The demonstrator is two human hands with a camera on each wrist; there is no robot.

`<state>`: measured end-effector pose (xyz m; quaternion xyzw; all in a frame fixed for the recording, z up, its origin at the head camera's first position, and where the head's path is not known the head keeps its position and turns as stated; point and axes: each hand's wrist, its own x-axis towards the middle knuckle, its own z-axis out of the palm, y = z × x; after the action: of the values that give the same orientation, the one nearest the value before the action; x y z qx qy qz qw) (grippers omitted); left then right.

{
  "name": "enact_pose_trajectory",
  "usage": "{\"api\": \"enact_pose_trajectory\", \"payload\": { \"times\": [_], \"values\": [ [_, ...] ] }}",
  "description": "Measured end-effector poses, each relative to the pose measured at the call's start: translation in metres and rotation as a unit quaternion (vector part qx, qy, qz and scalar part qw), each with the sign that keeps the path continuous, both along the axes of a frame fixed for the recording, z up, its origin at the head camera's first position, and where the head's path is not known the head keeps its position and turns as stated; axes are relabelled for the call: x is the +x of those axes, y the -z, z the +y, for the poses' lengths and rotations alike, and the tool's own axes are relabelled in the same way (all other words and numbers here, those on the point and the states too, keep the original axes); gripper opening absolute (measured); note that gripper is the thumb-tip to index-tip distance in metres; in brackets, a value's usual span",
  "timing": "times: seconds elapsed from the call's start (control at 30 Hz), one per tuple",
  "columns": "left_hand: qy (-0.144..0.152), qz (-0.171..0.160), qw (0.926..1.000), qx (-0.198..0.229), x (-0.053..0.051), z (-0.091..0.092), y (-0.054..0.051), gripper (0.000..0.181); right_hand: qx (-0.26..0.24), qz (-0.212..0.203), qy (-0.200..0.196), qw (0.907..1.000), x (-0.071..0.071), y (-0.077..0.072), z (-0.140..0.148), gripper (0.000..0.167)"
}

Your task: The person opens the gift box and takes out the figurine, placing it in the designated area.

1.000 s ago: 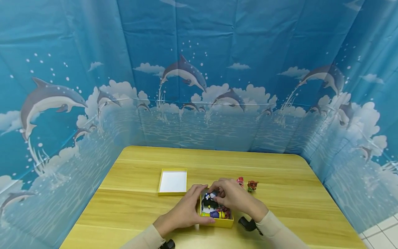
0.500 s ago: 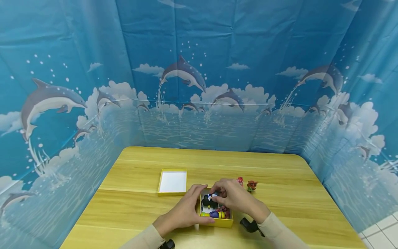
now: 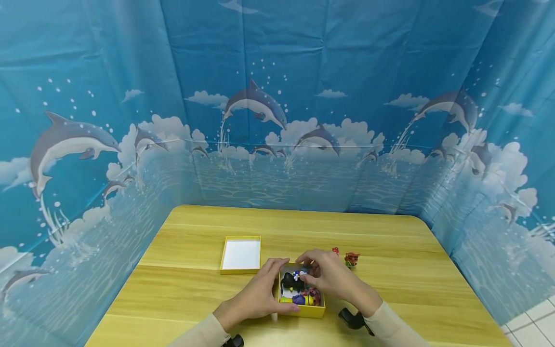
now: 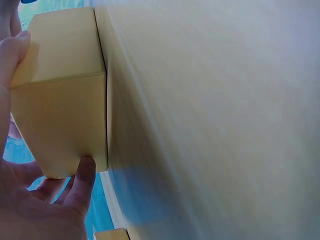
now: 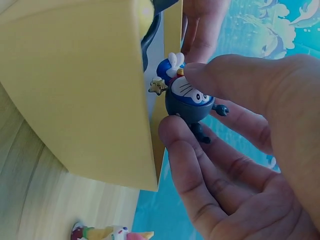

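Yellow box, L hand gripping it, R hand arched over, pinching blue fig.

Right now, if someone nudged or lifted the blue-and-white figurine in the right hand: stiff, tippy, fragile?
The figurine is likely stiff: the right hand pinches it with no visible denting. Set down, it may tip or roll, given its rounded body and small dark leg. The thin outstretched arm could be its weak spot.

Soft light — left wrist view hazy
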<state>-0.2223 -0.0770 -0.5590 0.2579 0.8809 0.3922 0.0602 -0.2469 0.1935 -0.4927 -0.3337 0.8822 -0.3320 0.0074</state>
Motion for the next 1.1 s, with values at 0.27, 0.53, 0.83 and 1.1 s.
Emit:
{"api": "enact_pose_trajectory", "payload": {
  "times": [0.27, 0.53, 0.83, 1.1],
  "values": [
    [-0.004, -0.001, 1.0000, -0.004, 0.001, 0.000, 0.000, 0.125, -0.004, 0.006, 0.024, 0.9997, 0.004, -0.001, 0.003, 0.034],
    [-0.004, 0.000, 1.0000, 0.000, 0.001, 0.001, 0.000, 0.125, -0.011, 0.027, 0.039, 0.9988, 0.007, 0.001, 0.008, 0.026],
    [-0.003, -0.014, 0.9999, 0.009, 0.001, 0.000, 0.000, 0.125, -0.025, 0.057, 0.046, 0.9970, 0.010, -0.001, 0.014, 0.023],
    [-0.003, -0.010, 0.9999, 0.010, 0.001, 0.000, 0.000, 0.126, -0.020, 0.091, 0.078, 0.9926, 0.012, -0.001, 0.017, 0.028]
  ]
}}
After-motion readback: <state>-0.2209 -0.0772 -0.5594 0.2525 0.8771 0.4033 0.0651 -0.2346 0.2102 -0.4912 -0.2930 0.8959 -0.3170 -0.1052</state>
